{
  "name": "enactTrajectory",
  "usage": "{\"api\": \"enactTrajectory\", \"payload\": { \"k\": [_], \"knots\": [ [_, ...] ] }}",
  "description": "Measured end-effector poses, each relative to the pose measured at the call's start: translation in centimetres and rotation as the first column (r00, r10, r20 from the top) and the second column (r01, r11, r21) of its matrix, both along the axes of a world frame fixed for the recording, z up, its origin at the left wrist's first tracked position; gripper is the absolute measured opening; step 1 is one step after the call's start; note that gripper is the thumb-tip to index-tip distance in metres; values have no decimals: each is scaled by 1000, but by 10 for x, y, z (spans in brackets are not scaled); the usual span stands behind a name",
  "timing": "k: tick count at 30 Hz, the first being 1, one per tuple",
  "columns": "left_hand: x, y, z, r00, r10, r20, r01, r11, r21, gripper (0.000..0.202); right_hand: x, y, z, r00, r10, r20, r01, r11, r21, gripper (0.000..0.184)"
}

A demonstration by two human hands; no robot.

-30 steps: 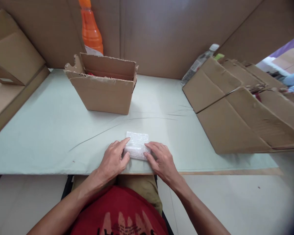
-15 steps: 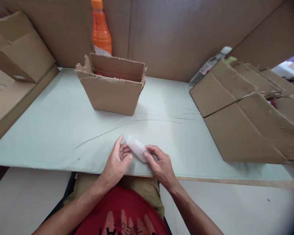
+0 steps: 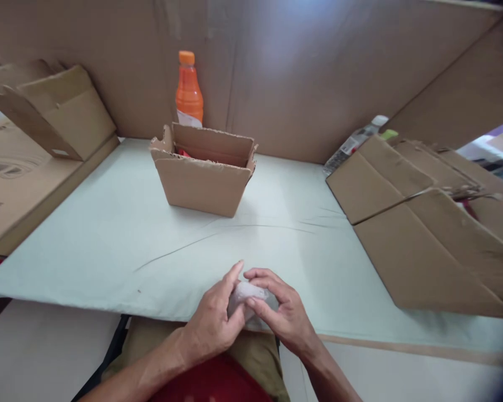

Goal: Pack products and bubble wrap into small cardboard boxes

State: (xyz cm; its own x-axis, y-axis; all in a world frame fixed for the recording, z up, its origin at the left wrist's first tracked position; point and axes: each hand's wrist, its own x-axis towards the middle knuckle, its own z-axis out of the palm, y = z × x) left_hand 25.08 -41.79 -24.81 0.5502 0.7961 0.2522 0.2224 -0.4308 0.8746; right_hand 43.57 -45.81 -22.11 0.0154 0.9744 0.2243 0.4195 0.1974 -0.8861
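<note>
Both hands meet at the near edge of the pale green table sheet [image 3: 109,245]. My left hand [image 3: 216,321] and my right hand [image 3: 283,312] are closed round a small bubble-wrapped packet [image 3: 245,296], fingers curled over it from each side. The packet is mostly hidden by the fingers. It is held just above the table's front edge, over my lap.
An open cardboard box [image 3: 203,181] stands mid-table with an orange bottle [image 3: 189,92] behind it. Flattened cardboard boxes [image 3: 419,223] lie stacked on the right, more cardboard [image 3: 46,117] on the left. A cardboard wall closes the back.
The packet lay flat on the table under my fingertips, then was tipped up and lifted. Both hands have now drawn it back to the table's edge and closed round it.
</note>
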Motion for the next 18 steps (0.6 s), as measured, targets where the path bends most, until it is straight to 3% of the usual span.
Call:
{"api": "enactTrajectory", "payload": {
  "k": [3, 7, 9, 10, 12, 14, 16, 18],
  "knots": [
    [-10, 33, 17, 998, 51, -39, -35, 942, 335, 69, 9, 1, 2, 996, -68, 63, 66, 997, 28, 3],
    [-21, 105, 62, 965, 262, 12, -192, 674, 713, 63, 26, -4, 6, 987, -131, 95, 138, 989, -62, 11],
    [-19, 142, 83, 945, 325, 22, -208, 548, 810, 65, 33, -7, 5, 976, -191, 102, 200, 976, -89, 14],
    [-17, 159, 91, 930, 367, 13, -213, 510, 833, 65, 35, -7, 5, 970, -219, 105, 229, 969, -92, 15],
    [-12, 187, 100, 902, 431, -9, -218, 474, 853, 64, 39, -8, 5, 959, -258, 113, 267, 961, -74, 17],
    [-9, 202, 103, 902, 432, -18, -209, 472, 856, 61, 44, -6, 9, 953, -280, 114, 286, 957, -40, 18],
    [-13, 202, 102, 925, 379, -8, -188, 476, 859, 57, 53, -4, 17, 944, -313, 105, 314, 949, 1, 18],
    [-22, 187, 101, 946, 324, 0, -165, 483, 860, 55, 64, -2, 31, 928, -368, 56, 366, 929, 55, 18]
  ]
}}
